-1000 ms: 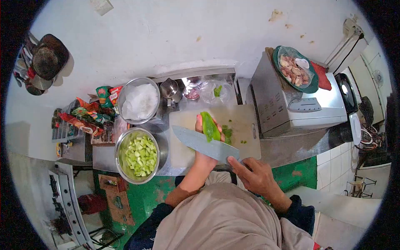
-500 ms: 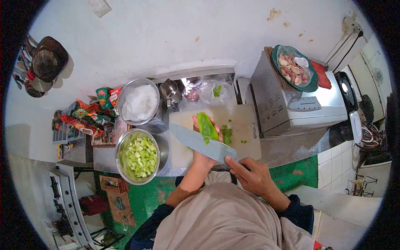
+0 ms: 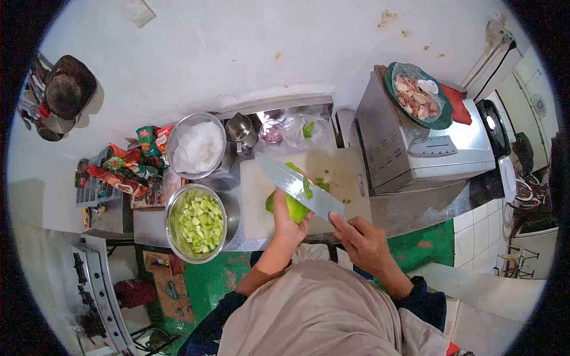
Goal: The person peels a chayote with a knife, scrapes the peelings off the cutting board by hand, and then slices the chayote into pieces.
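My left hand [image 3: 287, 224] grips a green vegetable [image 3: 293, 207] over the near part of the white cutting board [image 3: 257, 196]. My right hand [image 3: 363, 240] holds the handle of a large knife [image 3: 300, 187], whose broad blade lies across the top of the vegetable and points up-left. A thin green strip sticks to the blade. Small green scraps [image 3: 322, 183] lie on the board beyond it.
A metal bowl of cut green cubes [image 3: 196, 222] stands left of the board. Behind it are a bowl with white contents [image 3: 198, 146], snack packets [image 3: 127, 166] and a small metal cup [image 3: 241, 128]. A metal appliance [image 3: 415, 148] with a plate of food [image 3: 418, 95] stands right.
The vegetable has turned and dropped lower in my left hand, toward the board's near edge. The knife blade has swung up and away, now angled over the vegetable's top.
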Motion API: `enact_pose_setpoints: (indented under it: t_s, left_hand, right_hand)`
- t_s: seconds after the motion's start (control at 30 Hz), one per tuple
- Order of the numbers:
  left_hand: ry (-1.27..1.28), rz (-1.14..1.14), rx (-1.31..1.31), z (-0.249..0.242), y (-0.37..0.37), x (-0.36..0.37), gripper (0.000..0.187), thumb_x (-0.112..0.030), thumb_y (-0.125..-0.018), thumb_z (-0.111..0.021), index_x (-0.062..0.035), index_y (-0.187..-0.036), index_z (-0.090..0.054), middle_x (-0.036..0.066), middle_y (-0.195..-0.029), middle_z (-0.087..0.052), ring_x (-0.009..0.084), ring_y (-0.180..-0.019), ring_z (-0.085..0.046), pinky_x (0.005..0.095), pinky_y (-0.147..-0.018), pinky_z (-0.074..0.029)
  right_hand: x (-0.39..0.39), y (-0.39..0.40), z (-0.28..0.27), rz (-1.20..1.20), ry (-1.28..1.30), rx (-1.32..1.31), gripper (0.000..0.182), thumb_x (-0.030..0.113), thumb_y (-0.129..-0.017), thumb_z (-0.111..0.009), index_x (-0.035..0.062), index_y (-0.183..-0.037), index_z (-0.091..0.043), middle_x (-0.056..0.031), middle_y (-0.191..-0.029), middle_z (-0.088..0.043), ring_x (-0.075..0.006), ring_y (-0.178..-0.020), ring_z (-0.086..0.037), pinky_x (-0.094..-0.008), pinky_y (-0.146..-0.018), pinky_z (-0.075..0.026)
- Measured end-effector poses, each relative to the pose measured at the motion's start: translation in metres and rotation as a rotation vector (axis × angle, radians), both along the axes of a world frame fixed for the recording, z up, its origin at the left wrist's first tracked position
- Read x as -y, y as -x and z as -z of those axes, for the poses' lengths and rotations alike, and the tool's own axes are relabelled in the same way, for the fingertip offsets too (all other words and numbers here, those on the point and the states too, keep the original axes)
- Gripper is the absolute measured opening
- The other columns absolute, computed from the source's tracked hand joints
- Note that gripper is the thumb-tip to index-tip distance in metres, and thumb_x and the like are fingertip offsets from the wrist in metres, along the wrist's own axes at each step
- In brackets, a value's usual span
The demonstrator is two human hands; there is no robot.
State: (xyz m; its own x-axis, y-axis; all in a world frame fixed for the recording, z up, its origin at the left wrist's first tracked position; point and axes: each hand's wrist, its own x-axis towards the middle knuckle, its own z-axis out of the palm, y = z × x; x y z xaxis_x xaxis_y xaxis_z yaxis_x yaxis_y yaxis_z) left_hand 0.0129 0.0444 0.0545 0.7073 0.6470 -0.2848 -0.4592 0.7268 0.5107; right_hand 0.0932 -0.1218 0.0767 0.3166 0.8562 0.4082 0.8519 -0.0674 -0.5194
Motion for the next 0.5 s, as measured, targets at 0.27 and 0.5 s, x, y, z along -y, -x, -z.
enact_pose_setpoints:
  t_s: [0.27, 0.5]
  left_hand:
    - [0.035, 0.141, 0.340, 0.014, 0.000, -0.017, 0.034, -0.037, -0.096, -0.043, -0.0063, -0.109, -0.049, 0.009, -0.088, -0.054, 0.0191, -0.067, -0.056, 0.0311, -0.056, -0.050]
    - [0.062, 0.157, 0.312, 0.010, -0.004, -0.015, 0.042, -0.051, -0.098, -0.037, -0.0110, -0.102, -0.052, 0.007, -0.083, -0.056, 0.0187, -0.058, -0.057, 0.0259, -0.049, -0.047]
  right_hand:
    - [0.016, 0.003, 0.002, -0.105, 0.000, -0.067, 0.053, 0.013, -0.079, -0.070, 0.0162, -0.130, -0.056, -0.0064, -0.073, -0.058, -0.0223, -0.057, -0.057, -0.0357, -0.047, -0.048]
    - [0.030, 0.002, -0.008, -0.120, 0.063, 0.001, 0.058, 0.012, -0.074, -0.071, 0.0176, -0.130, -0.056, -0.0051, -0.071, -0.056, -0.0215, -0.058, -0.056, -0.0355, -0.046, -0.046]
